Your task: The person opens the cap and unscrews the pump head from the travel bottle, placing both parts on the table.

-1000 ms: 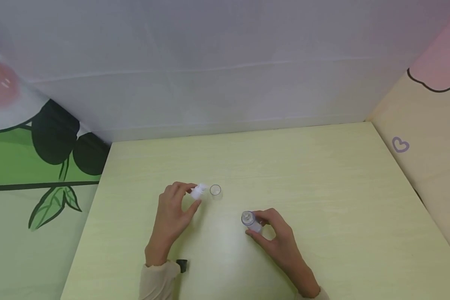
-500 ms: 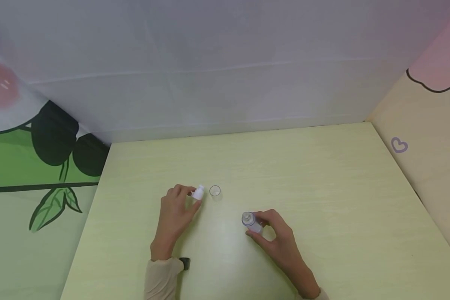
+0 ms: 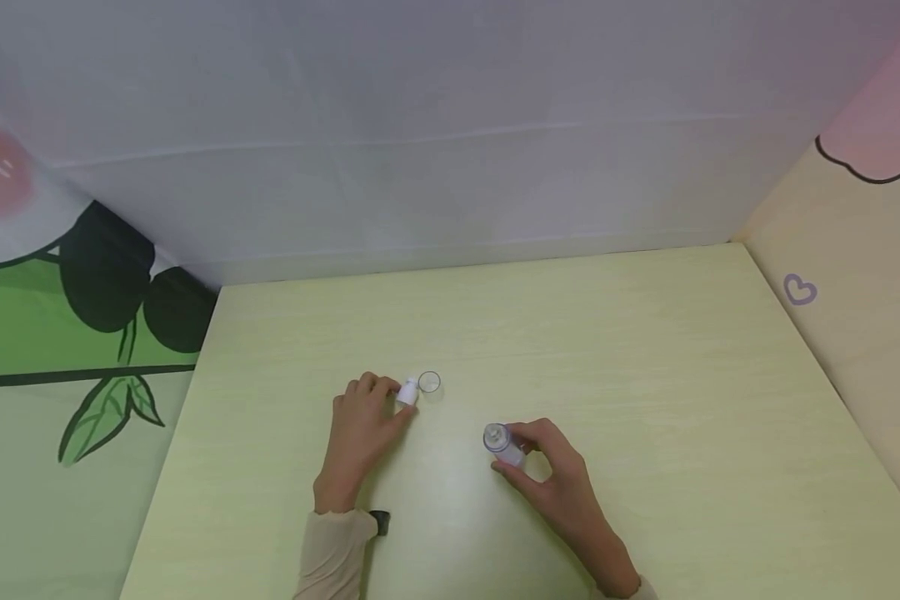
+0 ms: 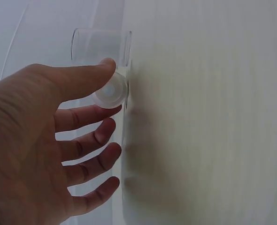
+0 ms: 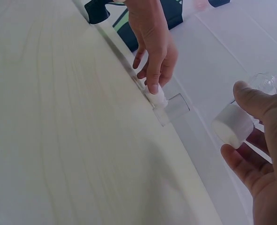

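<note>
My left hand pinches a small white pump top between thumb and index finger, low at the table. Its round translucent end faces the left wrist camera, and the other fingers are spread. Just beyond it, a clear cylindrical cap stands on the table. My right hand holds a small bottle between thumb and fingers, tilted and raised off the table. In the right wrist view, the bottle has a white lower part and a clear top. Part of it is hidden by the thumb.
The pale yellow-green table reaches back to a grey-white cloth wall. Printed panels with a green leaf and a purple heart flank it. A black wrist piece shows at the left sleeve.
My left hand has moved right and slightly toward me with the pump top, which is now lower and closer to the clear cap. The right hand and bottle have barely moved.
</note>
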Motion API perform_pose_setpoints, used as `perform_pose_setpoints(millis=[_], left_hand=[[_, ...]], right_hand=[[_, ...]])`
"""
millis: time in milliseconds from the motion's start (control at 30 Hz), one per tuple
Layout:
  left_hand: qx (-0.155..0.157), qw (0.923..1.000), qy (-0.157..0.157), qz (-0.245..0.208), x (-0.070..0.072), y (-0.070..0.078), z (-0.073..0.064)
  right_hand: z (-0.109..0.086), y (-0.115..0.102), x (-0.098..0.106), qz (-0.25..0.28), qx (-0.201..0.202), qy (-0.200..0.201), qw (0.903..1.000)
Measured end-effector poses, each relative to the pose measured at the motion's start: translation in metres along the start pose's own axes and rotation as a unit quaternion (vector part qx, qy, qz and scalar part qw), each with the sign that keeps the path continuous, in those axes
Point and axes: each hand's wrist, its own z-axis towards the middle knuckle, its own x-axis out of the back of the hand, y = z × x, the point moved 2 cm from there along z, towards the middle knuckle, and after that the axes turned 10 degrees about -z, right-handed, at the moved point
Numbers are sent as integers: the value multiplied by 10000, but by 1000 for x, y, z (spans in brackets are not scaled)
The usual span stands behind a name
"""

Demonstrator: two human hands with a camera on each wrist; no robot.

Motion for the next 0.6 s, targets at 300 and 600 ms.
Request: perform_pose_setpoints(millis=[300,600], left_hand=[[218,9995,-198,100,0,6,2],[297,9987,-365,194,-1,10,3]], right_hand=[[2,-2,1,-12,92,111,9999],[0,-1,1,-81,-3,49,10000]])
